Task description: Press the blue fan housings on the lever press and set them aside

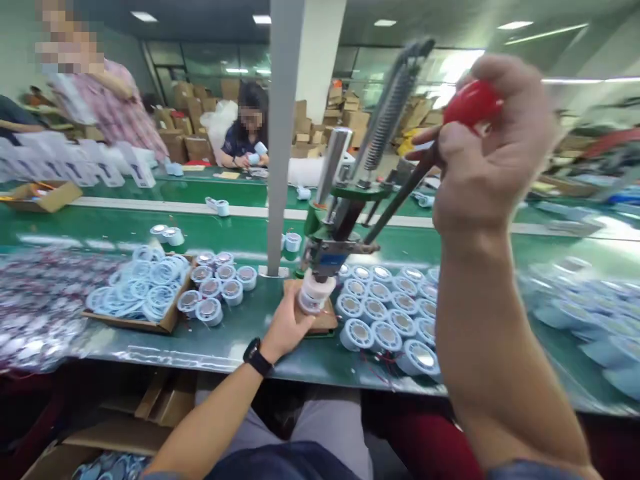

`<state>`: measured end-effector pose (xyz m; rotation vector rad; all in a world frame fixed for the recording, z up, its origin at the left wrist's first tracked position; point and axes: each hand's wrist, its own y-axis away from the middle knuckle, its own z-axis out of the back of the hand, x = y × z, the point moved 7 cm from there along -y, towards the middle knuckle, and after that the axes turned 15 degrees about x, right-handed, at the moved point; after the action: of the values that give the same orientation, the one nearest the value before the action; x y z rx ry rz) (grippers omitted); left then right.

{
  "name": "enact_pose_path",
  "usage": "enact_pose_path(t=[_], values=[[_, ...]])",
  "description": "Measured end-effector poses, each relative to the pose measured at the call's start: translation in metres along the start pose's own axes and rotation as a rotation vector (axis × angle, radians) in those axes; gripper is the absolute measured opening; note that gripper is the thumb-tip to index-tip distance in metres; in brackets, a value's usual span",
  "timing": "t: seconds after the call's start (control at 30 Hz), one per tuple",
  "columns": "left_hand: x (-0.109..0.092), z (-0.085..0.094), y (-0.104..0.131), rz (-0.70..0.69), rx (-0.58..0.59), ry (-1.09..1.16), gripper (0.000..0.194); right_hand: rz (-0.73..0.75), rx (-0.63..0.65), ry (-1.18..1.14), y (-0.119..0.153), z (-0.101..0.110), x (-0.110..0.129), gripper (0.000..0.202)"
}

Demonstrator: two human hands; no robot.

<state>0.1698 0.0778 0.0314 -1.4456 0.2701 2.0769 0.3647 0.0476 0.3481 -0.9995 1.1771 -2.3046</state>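
Observation:
My right hand, raised at the upper right, is wrapped round the red ball knob of a lever on a hand press. Below, my left hand has its fingers and thumb around a white and light blue round part, which sits on a brown block under the press head. The press head's lower end meets the top of that part. On my left wrist is a black watch. Rows of light blue round parts with silver discs stand just right of the block.
A cardboard tray of light blue rings lies left, beside a cluster of round parts. Many wired pieces cover the far left. A grey post rises behind the press. Across the green bench, a person sits and another stands.

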Motion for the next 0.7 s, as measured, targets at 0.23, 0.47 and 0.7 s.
enact_pose_path(t=[0.23,0.47,0.7], values=[[-0.029,0.166,0.090,0.051,-0.395,-0.642,0.030,-0.086,-0.294,-0.278,0.163,-0.095,-0.055,0.065],[0.004,0.313,0.091,0.360,-0.374,-0.917,0.034,-0.627,0.069,-0.297,0.249,-0.190,-0.100,0.101],[0.007,0.325,0.095,0.478,-0.366,-1.019,0.053,-0.537,-0.072,-0.113,0.271,-0.170,-0.065,0.069]])
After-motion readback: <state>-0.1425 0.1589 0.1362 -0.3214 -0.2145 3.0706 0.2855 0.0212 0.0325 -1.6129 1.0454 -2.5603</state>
